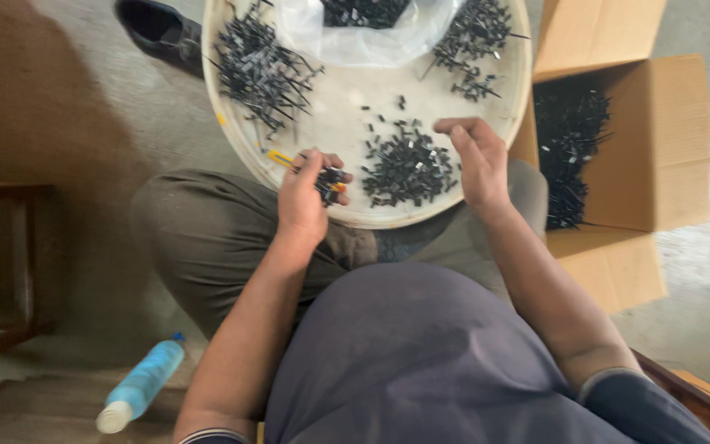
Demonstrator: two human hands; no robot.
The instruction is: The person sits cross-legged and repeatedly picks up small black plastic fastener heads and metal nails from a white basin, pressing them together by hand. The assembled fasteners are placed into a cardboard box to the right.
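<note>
Fingers of my left hand (307, 197) clamped on small black parts (329, 178), my right hand (474, 160) half-open, empty, at three o'clock over the loose pile (408, 167) on the round tray (347, 123)

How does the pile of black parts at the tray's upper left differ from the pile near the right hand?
The upper-left pile is made of long thin pieces lying crisscross, spikes sticking out; the pile by the right hand is short stubby bits. The upper-left pile lies far from both hands; the short-bit pile sits just below the right hand's fingertips. Both are black and rest on the round pale tray.
</note>
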